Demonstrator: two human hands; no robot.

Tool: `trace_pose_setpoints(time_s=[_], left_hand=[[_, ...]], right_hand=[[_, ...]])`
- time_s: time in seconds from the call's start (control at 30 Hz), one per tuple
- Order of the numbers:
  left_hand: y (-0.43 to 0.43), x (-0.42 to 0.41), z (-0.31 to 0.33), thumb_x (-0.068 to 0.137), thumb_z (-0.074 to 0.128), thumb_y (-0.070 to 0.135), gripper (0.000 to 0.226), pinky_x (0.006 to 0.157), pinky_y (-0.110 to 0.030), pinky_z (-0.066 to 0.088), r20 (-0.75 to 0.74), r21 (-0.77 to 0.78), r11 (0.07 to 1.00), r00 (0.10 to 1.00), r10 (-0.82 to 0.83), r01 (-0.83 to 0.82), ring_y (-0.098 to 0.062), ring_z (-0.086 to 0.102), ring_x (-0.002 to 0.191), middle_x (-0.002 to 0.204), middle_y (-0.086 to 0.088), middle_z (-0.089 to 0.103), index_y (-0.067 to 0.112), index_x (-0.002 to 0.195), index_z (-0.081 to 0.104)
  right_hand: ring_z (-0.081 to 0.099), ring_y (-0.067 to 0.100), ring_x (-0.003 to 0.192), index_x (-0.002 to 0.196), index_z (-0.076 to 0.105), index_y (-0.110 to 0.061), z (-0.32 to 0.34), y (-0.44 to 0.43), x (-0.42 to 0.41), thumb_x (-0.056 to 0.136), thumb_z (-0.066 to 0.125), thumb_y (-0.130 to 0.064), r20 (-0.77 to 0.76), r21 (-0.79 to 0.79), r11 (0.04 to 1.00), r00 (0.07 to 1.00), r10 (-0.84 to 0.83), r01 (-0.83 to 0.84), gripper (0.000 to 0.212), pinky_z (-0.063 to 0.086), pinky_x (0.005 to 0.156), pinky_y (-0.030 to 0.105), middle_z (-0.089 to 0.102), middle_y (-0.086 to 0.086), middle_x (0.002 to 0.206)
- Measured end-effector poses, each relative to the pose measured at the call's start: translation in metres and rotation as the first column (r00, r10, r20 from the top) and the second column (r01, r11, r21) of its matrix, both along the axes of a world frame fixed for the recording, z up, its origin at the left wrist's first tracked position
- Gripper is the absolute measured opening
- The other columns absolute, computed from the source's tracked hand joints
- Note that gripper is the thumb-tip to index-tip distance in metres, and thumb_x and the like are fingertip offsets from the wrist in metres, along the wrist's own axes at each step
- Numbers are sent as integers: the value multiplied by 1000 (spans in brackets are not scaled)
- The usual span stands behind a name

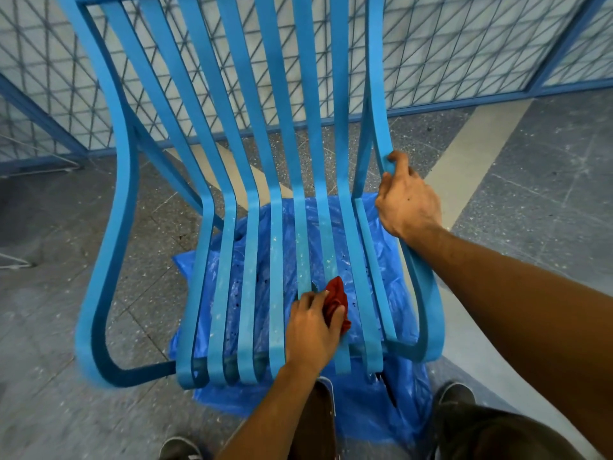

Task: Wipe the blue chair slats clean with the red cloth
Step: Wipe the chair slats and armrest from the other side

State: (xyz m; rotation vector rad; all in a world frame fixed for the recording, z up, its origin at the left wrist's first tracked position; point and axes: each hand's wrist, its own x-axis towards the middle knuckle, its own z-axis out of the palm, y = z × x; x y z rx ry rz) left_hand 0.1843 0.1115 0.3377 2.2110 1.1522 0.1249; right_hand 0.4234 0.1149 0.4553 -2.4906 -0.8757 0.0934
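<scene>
A blue slatted chair (252,161) fills the middle of the head view, its seat slats speckled with white dust. My left hand (313,327) presses a crumpled red cloth (336,302) onto a seat slat right of centre, near the front edge. My right hand (406,200) grips the chair's right armrest rail (381,134) where it bends down toward the seat. Part of the cloth is hidden under my left fingers.
A blue plastic sheet (365,419) lies on the speckled grey floor under the chair. A blue-framed wire mesh fence (447,51) runs behind. My shoes (456,395) and dark trousers stand at the chair's front edge. A white wire frame (39,167) sits at left.
</scene>
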Motion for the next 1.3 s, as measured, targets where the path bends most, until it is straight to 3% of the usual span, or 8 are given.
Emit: trace_pose_setpoints(time_s=[0.07, 0.17, 0.37, 0.57, 0.83, 1.13, 1.23, 1.3], left_hand=[[-12, -1, -1, 89, 51, 66, 75, 109, -42, 43, -121, 47, 994, 988, -93, 99, -26, 38, 134, 146, -2, 41, 21, 148, 40], [-17, -3, -6, 95, 54, 52, 69, 107, -42, 46, -175, 67, 987, 976, -131, 144, -25, 34, 138, 151, -2, 36, 24, 153, 32], [23, 23, -13, 91, 58, 11, 58, 94, -43, 53, -69, 78, 996, 997, -31, 36, -28, 54, 118, 133, -3, 56, 26, 146, 46], [56, 46, 2, 92, 60, 9, 46, 92, -41, 53, 103, 6, 987, 981, 162, -163, -25, 61, 105, 123, -3, 63, 19, 137, 58], [40, 33, -5, 84, 55, -7, 68, 104, -40, 45, -118, 78, 984, 981, -151, 161, -28, 45, 130, 147, -1, 46, 21, 146, 47], [16, 0, 11, 85, 56, 3, 63, 101, -39, 47, -231, 84, 942, 926, -298, 324, -27, 46, 128, 146, 0, 46, 24, 144, 47], [8, -9, 11, 86, 58, 7, 61, 103, -38, 47, -207, 77, 947, 934, -291, 312, -25, 46, 128, 145, 2, 47, 24, 144, 48], [6, -15, 10, 84, 59, 7, 59, 102, -36, 47, -158, 60, 955, 947, -279, 292, -23, 49, 125, 141, 3, 50, 23, 140, 53]], right_hand=[[64, 32, 70, 134, 26, -29, 0, 0, 1, 104, 30, -36, 2, -3, 1000, 1000, 0, 0, 31, 58, 68, 54, 63, 12, 105], [65, 32, 71, 134, 26, -29, -1, 0, 2, 104, 31, -35, 1, -2, 1000, 1000, 2, -2, 31, 58, 69, 54, 63, 12, 105], [65, 33, 68, 131, 27, -31, -6, 2, 3, 104, 28, -38, 21, 19, 1000, 1000, 7, -7, 28, 59, 63, 54, 62, 11, 101], [64, 35, 71, 131, 28, -28, -6, 1, 4, 104, 29, -35, 25, 27, 1000, 1000, 7, -8, 28, 58, 68, 54, 63, 13, 106], [64, 33, 77, 132, 29, -26, -7, 0, 6, 104, 29, -36, 58, 30, 999, 998, 25, -27, 30, 58, 69, 53, 58, 12, 114], [42, 35, 130, 142, 36, -15, 6, -2, -14, 97, 45, -19, 302, -153, 974, 930, 208, -168, 47, 34, 113, 51, 43, 13, 141], [40, 34, 134, 144, 36, -12, 3, -4, -49, 88, 51, -11, 202, -109, 954, 933, 298, -281, 57, 30, 117, 49, 42, 13, 144], [44, 32, 132, 144, 39, -12, -7, -12, -79, 93, 50, -9, -66, 49, 948, 946, 318, -316, 52, 36, 112, 47, 42, 12, 146]])
